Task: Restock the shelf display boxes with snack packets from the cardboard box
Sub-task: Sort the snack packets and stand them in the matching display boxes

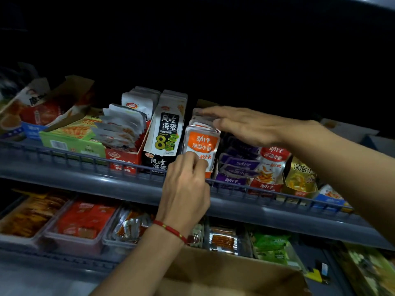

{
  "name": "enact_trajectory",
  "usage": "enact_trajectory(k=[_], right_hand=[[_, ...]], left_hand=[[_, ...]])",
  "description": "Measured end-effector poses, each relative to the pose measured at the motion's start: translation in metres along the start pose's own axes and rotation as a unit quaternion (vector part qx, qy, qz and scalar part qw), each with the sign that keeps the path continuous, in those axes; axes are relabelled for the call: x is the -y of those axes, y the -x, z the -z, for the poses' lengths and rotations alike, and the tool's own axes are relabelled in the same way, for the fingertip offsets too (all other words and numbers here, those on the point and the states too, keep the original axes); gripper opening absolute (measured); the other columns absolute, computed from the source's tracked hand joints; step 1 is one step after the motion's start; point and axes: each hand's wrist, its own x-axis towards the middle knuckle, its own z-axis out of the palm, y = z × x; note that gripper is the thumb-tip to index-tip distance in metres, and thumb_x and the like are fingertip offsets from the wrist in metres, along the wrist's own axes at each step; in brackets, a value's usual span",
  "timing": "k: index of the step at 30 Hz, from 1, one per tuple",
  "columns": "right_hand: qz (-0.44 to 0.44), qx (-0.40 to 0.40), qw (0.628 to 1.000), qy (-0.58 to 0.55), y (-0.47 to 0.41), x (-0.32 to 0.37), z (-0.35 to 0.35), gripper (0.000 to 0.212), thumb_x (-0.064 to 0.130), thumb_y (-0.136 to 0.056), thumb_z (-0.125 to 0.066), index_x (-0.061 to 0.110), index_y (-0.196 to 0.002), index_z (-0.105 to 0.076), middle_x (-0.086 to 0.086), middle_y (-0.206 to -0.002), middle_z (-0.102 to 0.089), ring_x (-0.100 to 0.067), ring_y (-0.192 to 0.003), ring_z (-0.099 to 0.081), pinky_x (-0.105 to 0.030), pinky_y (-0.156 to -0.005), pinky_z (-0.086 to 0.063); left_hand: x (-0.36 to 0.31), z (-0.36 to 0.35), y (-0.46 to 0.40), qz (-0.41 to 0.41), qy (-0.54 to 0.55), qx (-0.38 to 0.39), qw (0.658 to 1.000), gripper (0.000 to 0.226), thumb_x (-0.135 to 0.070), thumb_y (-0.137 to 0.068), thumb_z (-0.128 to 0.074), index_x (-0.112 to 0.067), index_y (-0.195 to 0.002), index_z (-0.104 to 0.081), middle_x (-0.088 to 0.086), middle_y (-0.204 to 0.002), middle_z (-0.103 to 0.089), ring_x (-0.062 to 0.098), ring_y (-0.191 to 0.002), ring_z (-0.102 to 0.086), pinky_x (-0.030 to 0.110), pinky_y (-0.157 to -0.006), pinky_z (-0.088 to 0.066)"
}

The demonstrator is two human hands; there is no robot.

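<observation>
A row of orange-and-white snack packets stands upright on the upper shelf, between a black display box and the purple packets. My left hand reaches over the shelf rail and pinches the bottom of the front orange packet. My right hand lies flat, fingers straight, on top of the row's rear packets. The brown cardboard box sits below my arms at the bottom centre; its contents are hidden.
A grey wire rail fronts the upper shelf. Red and green display boxes stand to the left, red and yellow packets to the right. The lower shelf holds plastic trays of snacks.
</observation>
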Motion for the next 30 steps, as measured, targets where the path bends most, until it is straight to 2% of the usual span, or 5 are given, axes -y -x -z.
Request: enact_trajectory(k=[8,14,19,24,30], right_hand=[[-0.031,-0.077,0.984,0.158,0.071,-0.018,0.003,0.053,0.045,-0.103,-0.024,0.018,-0.136,-0.056,-0.005,-0.125,-0.064,-0.023,-0.112,-0.060,-0.045,-0.091,-0.050],[-0.074,-0.070,0.974,0.203,0.088,-0.020,-0.012,0.060,0.047,-0.097,-0.024,0.018,-0.137,-0.059,-0.005,-0.126,-0.063,-0.026,-0.116,-0.054,-0.047,-0.094,-0.048],[-0.060,-0.097,0.972,0.205,0.085,-0.026,-0.015,0.046,0.041,-0.090,-0.045,0.024,-0.127,-0.067,-0.001,-0.118,-0.068,-0.025,-0.112,-0.054,-0.046,-0.091,-0.045],[-0.033,-0.139,0.979,0.144,0.073,-0.028,-0.019,0.024,0.027,-0.093,-0.069,0.024,-0.116,-0.073,0.001,-0.108,-0.071,-0.021,-0.103,-0.056,-0.042,-0.086,-0.047],[-0.046,-0.155,0.982,0.102,0.068,-0.028,-0.024,0.023,0.025,-0.095,-0.067,0.021,-0.118,-0.072,0.002,-0.114,-0.070,-0.013,-0.104,-0.060,-0.029,-0.085,-0.049]], left_hand=[[-0.032,-0.010,0.023,-0.135,0.045,0.006,0.990,0.038,-0.004,-0.081,-0.057,-0.006,-0.118,-0.064,0.011,-0.122,-0.060,0.026,-0.114,-0.056,0.045,-0.099,-0.051],[-0.050,-0.017,0.024,0.014,0.185,-0.010,0.983,0.056,0.000,-0.079,-0.070,-0.016,-0.127,-0.045,0.014,-0.145,-0.028,0.025,-0.124,-0.048,0.033,-0.103,-0.051],[-0.055,-0.021,0.017,0.033,0.226,-0.012,0.973,0.054,-0.011,-0.088,-0.068,-0.030,-0.125,-0.033,0.011,-0.157,-0.027,0.018,-0.149,-0.028,0.020,-0.119,-0.020],[-0.055,-0.021,0.013,0.032,0.230,-0.039,0.972,0.049,-0.009,-0.090,-0.067,-0.031,-0.121,-0.036,0.009,-0.150,-0.038,0.014,-0.143,-0.035,0.019,-0.117,-0.028],[-0.050,-0.024,0.008,0.035,0.215,-0.084,0.972,0.043,-0.005,-0.090,-0.068,-0.026,-0.118,-0.044,0.004,-0.138,-0.046,0.006,-0.130,-0.040,0.027,-0.110,-0.037]])
